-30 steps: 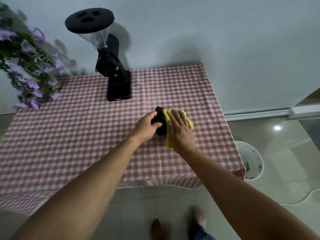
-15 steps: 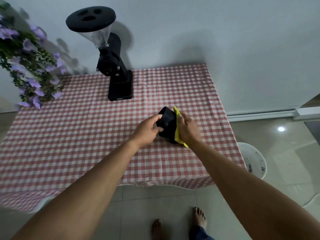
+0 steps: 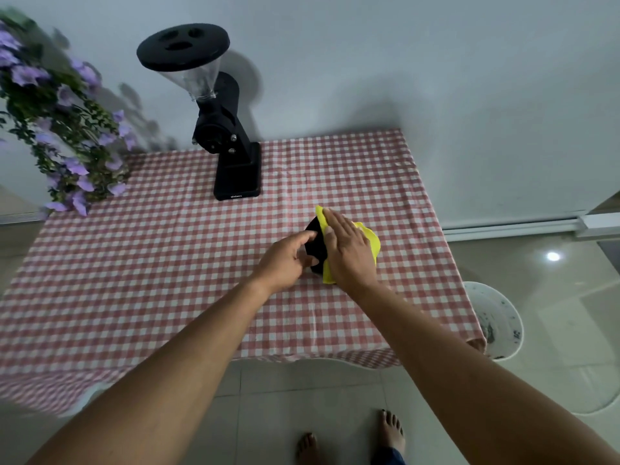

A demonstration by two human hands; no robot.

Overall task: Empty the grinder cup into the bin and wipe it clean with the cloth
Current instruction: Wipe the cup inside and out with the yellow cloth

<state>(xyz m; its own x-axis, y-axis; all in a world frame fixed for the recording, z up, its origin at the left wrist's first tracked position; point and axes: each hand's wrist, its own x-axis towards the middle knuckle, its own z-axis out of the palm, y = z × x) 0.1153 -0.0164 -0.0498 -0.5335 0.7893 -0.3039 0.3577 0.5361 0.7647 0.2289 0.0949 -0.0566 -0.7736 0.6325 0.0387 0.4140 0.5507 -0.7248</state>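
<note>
The black grinder cup lies tilted on the checked tablecloth, mostly hidden between my hands. My left hand grips its left side with thumb and fingers. My right hand lies flat, fingers stretched, pressing the yellow cloth against the cup's right side. The cloth sticks out above my fingertips and below my palm. The white bin stands on the floor past the table's right corner, with dark specks inside.
A black coffee grinder with a clear hopper stands at the table's back by the wall. Purple flowers hang over the back left corner. The red-checked table ends just before my bare feet.
My right hand has gone from curled around the cloth at the cup to flat with fingers stretched, sliding the cloth up over the cup. The cup has tipped back. My left hand kept its hold.
</note>
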